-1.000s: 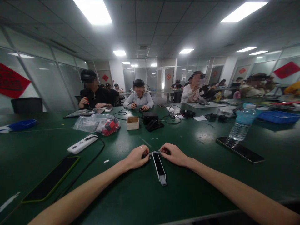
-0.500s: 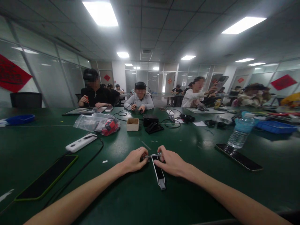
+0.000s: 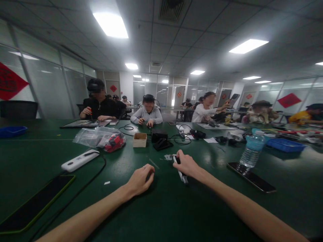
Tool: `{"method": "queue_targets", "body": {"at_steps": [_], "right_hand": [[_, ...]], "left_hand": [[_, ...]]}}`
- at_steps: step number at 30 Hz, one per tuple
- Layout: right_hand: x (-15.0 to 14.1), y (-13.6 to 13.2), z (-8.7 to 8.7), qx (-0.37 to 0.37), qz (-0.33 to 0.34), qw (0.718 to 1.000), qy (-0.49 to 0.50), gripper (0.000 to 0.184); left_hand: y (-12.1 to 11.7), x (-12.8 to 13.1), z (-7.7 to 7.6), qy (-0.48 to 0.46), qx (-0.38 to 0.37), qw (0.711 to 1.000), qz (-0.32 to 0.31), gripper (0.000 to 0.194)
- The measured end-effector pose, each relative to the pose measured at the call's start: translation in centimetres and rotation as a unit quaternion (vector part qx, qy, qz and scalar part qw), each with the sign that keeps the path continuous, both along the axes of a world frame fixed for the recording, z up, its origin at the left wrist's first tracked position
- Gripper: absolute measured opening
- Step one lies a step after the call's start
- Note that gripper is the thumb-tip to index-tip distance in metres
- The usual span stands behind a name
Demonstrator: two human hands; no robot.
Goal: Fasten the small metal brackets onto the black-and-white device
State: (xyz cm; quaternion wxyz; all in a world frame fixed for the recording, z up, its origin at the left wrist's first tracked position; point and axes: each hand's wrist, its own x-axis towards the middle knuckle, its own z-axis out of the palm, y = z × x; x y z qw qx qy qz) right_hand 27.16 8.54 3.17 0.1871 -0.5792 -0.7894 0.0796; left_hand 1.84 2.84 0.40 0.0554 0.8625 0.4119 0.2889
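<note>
Green covers the whole long table, shiny under ceiling lamps, in a room with glass walls. On it, the right hand has its thumb and fingers closed around the far part of one slim white-and-black device, which lies right of the middle. The left hand rests apart from it, half curled, with a small gap beside the thumb, gripping nothing visible. Farther away are one small box and one plastic bag. I count two blue trays, one at each side. One water bottle stands at a dark phone, hiding part of it.
</note>
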Motion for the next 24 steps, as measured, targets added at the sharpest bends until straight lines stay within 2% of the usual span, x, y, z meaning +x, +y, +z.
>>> {"method": "queue_targets", "body": {"at_steps": [3, 5, 9, 12, 15, 19, 24], "right_hand": [[4.7, 4.1, 0.2, 0.023, -0.092, 0.994, -0.054, 0.034], [7.9, 6.6, 0.2, 0.005, -0.159, 0.983, -0.086, 0.037], [13.1, 10.1, -0.5, -0.015, -0.227, 0.968, -0.105, 0.039], [15.7, 11.7, -1.6, -0.035, -0.261, 0.957, -0.117, 0.04], [17.0, 12.8, -2.8, -0.047, -0.283, 0.95, -0.127, 0.04], [17.1, 14.0, -4.0, -0.03, -0.293, 0.944, -0.148, 0.042], [16.5, 15.6, -4.9, 0.005, -0.248, 0.949, -0.193, 0.035]], "left_hand": [[0.0, 0.1, 0.2, 0.009, -0.017, 1.0, -0.001, 0.014], [0.0, 0.1, 0.2, 0.015, -0.025, 1.0, 0.0, 0.014], [0.1, 0.3, 0.1, 0.028, -0.027, 0.999, -0.006, 0.014], [0.2, 0.3, 0.0, 0.032, -0.024, 0.999, -0.01, 0.014], [0.2, 0.3, 0.0, 0.036, -0.022, 0.999, -0.009, 0.014], [0.2, 0.3, 0.0, 0.05, -0.028, 0.998, -0.008, 0.014], [0.4, 0.3, -0.3, 0.057, -0.029, 0.998, -0.018, 0.014]]}}
